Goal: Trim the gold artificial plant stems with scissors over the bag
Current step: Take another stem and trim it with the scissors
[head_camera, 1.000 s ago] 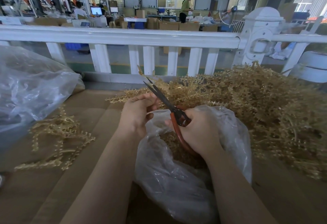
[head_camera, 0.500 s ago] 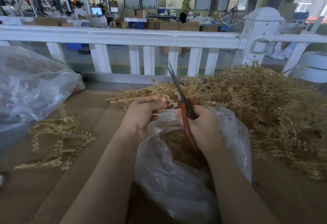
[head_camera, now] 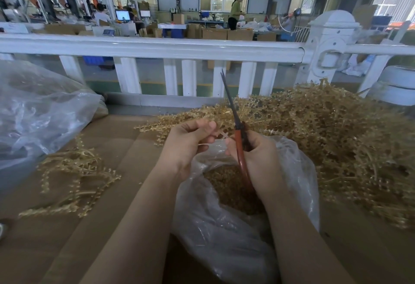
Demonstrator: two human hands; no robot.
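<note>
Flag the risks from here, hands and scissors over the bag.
1. The left hand pinches a short stem right beside the scissors; a cut there could nick a finger.
2. The bag mouth is narrow and slack, so trimmings may fall onto the table.
3. The blades point up, away from the stem, needing re-aiming.

Left hand (head_camera: 188, 142) pinching gold stem (head_camera: 221, 134); right hand (head_camera: 256, 155) gripping scissors (head_camera: 238, 133), blades up, over bag (head_camera: 224, 227).

bare bench (head_camera: 125, 149) open at 9–10 o'clock | gold stem heap (head_camera: 336, 140) blocks 1–4 | white railing (head_camera: 157, 47) walls 12 | large plastic bag (head_camera: 33, 113) crowds 10 | loose stems (head_camera: 74, 178) lie at 8–9
</note>
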